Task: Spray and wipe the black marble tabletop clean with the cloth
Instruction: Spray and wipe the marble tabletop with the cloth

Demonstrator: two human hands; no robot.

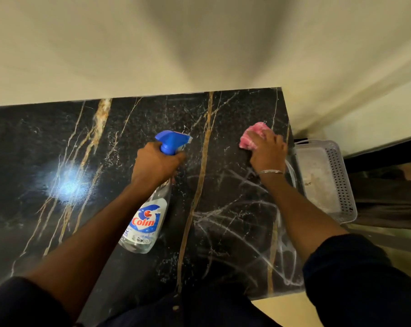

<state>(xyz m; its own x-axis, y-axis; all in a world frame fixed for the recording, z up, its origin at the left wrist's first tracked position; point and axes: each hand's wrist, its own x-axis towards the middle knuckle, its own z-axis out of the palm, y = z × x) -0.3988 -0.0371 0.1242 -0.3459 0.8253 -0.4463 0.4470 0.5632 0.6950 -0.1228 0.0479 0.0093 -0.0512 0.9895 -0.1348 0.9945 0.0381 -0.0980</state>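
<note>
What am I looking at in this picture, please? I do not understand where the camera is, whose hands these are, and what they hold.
There is no machine here: a person is cleaning with two bare hands. The single picture comes from a camera worn on the person's head. It looks forward and down, so you see the work as the person sees it.

The surface is a black marble tabletop with gold veins, set against a pale wall. The left hand grips a spray bottle by its neck. The right hand holds a pink cloth on the tabletop near its far right corner. Beyond the right edge is a white basket. The bright spot on the left is reflected light.
</note>
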